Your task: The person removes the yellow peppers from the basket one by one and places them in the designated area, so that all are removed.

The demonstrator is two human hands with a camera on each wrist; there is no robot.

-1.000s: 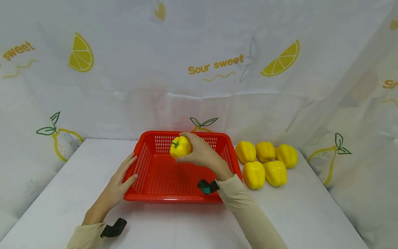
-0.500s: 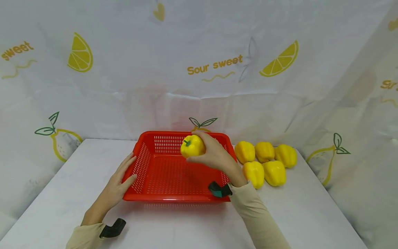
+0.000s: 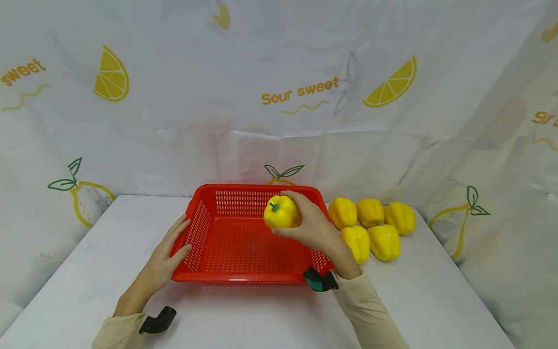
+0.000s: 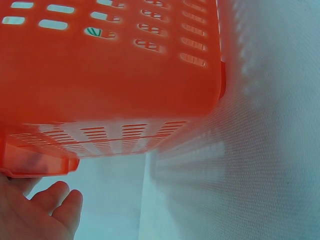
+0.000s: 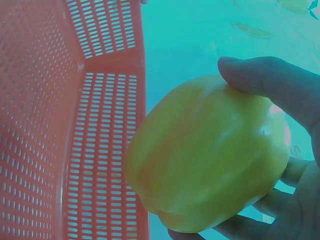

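In the head view, a yellow bell pepper (image 3: 282, 212) with a green stem stump is held in my right hand (image 3: 308, 220), above the right part of a red plastic basket (image 3: 248, 277). The thumb and fingers wrap the pepper from its right side, and the stem points left. The right wrist view shows the pepper (image 5: 210, 155) close up beside the slotted basket wall (image 5: 102, 150). My left hand (image 3: 163, 257) rests on the basket's left rim with its fingers extended. In the left wrist view, part of the left hand (image 4: 37, 212) shows beneath the rim, outside the basket.
Several yellow bell peppers (image 3: 386, 242) lie grouped on the white tabletop (image 3: 418, 291) just right of the basket. Behind the table hangs a white cloth (image 3: 196, 111) printed with lemons and lettering.
My right hand has carried the pepper to the right over the basket, ending slightly lower. The left hand, the basket and the other peppers hold their places.
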